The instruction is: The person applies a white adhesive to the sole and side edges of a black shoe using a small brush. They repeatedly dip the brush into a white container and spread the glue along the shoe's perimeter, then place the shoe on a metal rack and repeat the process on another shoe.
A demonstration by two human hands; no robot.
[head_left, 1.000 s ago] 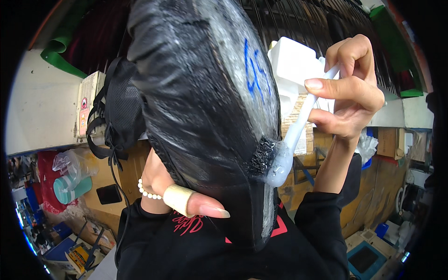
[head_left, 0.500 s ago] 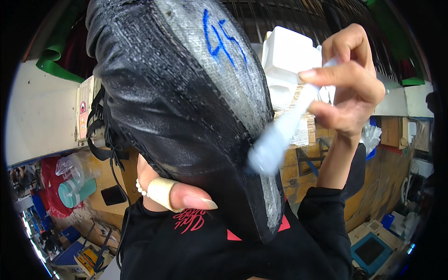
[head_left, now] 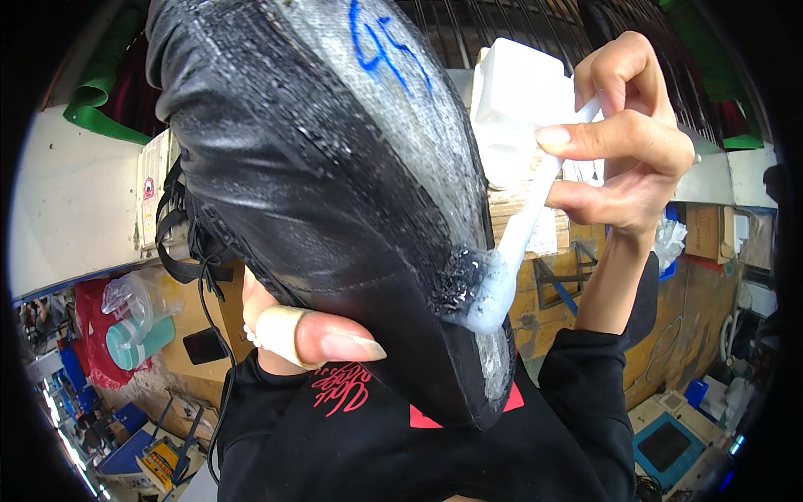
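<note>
A black leather shoe upper [head_left: 360,309] fills the middle, its grey underside [head_left: 418,142] turned to the right and bearing blue handwritten marks. My left hand [head_left: 322,337] grips it from below left, thumb laid along the leather and the other fingers hidden behind. That thumb wears a beige finger wrap [head_left: 280,335]. Pinched between the fingertips of my right hand [head_left: 627,146] is a white-handled brush [head_left: 531,209]. Its rounded, whitish wet tip touches the lower edge of the underside, beside a glossy wet patch [head_left: 468,280].
Behind the brush stand a white plastic container [head_left: 514,92] and a stack of cardboard [head_left: 535,222]. Metal bars [head_left: 468,33] run along the top. Black straps [head_left: 171,222] hang at left, above a teal container [head_left: 138,341] and a dark phone-like slab [head_left: 204,345].
The brush tip has slid slightly down and to the right along the edge, and a glossy wet patch shows beside it. The shoe upper has shifted a little to the left.
</note>
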